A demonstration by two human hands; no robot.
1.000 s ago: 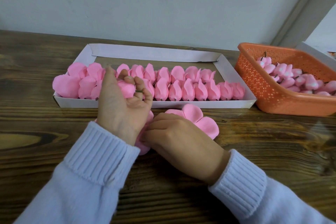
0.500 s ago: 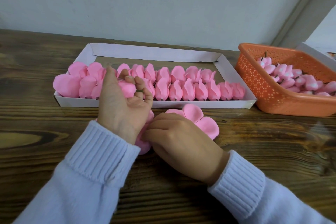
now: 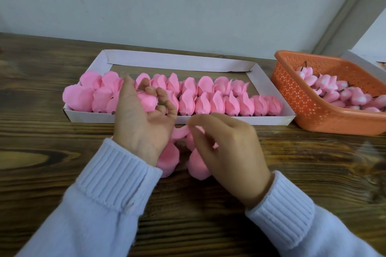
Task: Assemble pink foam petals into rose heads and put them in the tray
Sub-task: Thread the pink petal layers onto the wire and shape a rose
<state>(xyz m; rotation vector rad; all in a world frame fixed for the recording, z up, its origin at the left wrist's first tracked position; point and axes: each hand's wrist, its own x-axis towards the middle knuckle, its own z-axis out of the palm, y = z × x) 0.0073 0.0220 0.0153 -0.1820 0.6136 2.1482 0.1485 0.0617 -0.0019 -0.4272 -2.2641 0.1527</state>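
Pink foam petal piece [image 3: 196, 162] pinched at frame centre, just below and right of the rose bud [image 3: 147, 101].

Right hand [image 3: 227, 148]: fingertips closed on the piece's upper edge, soft rounded lobes drooping toward the table [image 3: 41, 152]. Left hand [image 3: 144, 119]: fingers curled round the bud, palm up, in front of the white cardboard tray [image 3: 179, 64]. The right hand is nearer the piece. Judgement: the piece must go up and left to meet the bud's base. Finished rose heads [image 3: 208, 98] stand in two rows in the tray. Orange basket [image 3: 313, 115] at right holds more buds.
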